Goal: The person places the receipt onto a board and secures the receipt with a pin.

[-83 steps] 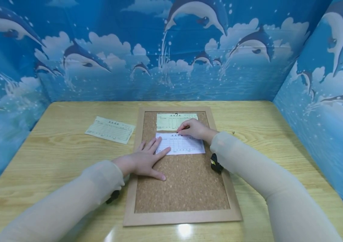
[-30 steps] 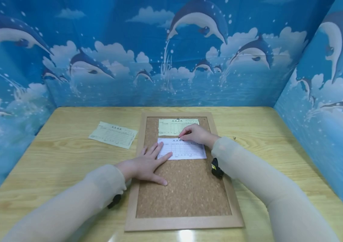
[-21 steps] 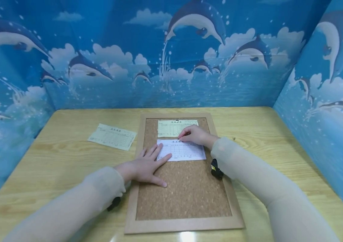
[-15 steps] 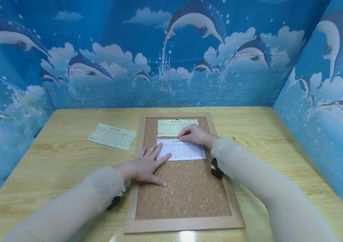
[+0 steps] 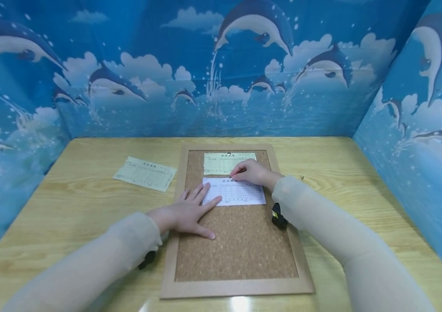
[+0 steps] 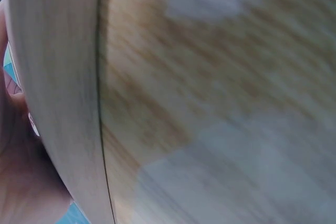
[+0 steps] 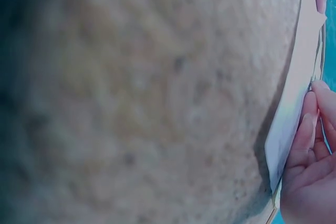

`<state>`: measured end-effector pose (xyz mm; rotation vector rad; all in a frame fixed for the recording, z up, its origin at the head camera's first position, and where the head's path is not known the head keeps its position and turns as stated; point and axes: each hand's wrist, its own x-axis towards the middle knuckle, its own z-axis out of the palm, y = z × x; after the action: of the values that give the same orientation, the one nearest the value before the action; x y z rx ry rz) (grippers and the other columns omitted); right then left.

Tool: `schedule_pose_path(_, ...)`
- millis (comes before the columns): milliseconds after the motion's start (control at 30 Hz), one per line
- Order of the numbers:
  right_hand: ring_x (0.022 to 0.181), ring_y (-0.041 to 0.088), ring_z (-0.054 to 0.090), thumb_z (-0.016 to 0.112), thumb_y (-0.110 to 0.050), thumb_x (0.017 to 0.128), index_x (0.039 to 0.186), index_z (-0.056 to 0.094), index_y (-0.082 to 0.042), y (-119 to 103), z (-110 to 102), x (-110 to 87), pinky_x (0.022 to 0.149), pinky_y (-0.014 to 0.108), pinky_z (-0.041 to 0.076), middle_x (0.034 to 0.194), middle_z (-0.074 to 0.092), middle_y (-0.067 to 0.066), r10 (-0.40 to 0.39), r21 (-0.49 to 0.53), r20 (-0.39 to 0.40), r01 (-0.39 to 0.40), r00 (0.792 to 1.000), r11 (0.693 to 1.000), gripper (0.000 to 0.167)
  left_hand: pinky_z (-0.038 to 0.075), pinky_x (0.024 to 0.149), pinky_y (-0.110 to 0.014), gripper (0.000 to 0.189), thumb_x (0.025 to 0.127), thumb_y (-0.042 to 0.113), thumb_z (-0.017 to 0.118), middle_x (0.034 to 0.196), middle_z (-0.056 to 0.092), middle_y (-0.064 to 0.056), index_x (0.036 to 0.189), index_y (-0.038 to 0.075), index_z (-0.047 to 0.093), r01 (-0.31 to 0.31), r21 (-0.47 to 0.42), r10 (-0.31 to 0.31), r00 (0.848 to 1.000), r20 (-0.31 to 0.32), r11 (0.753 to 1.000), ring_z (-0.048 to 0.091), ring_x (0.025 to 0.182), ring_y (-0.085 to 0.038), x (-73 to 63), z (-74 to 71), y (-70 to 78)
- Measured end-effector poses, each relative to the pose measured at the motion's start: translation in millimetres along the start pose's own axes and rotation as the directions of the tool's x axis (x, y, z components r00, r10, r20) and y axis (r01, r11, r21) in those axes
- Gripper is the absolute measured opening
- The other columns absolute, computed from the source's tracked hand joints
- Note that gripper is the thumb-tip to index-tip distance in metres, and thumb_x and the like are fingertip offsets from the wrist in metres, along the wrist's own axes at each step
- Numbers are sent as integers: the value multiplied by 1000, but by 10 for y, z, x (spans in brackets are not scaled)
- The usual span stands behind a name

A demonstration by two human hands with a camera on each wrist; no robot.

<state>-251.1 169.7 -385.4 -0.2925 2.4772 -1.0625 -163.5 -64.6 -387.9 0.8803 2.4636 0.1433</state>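
A white printed form [image 5: 240,195] lies on the framed corkboard [image 5: 236,251], just below a pale green form [image 5: 214,164] with a pushpin [image 5: 229,154] at its top edge. My left hand [image 5: 189,213] is spread flat over the board's left frame and cork, fingertips on the white form's left end. At the middle of the form's top edge, my right hand [image 5: 253,171] pinches a small silvery pushpin [image 5: 230,178] between thumb and fingers. The right wrist view shows the white form [image 7: 291,114] edge-on, with its near corner slightly lifted.
Another pale green form [image 5: 145,173] lies loose on the wooden table [image 5: 88,208], left of the board. A tiny metallic item [image 5: 302,178] sits to the board's right. A blue dolphin-print curtain [image 5: 143,108] encloses the back and sides.
The head view has shifted slightly, so the board and forms appear lower than at first. Both hands keep their places on the white form.
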Motion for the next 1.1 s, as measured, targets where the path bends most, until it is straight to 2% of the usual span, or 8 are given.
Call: schedule_pose_path(1100, 93, 18, 58, 64, -17, 90, 98, 71, -10, 17, -1, 15, 82, 34, 45, 102, 65, 4, -23, -10, -9, 23, 1000, 1000, 13, -4, 108, -55, 102, 70, 81, 47, 152, -23, -8, 149, 35, 1, 3, -4, -3, 1000, 9, 1000, -21, 137, -27, 2, -22, 4)
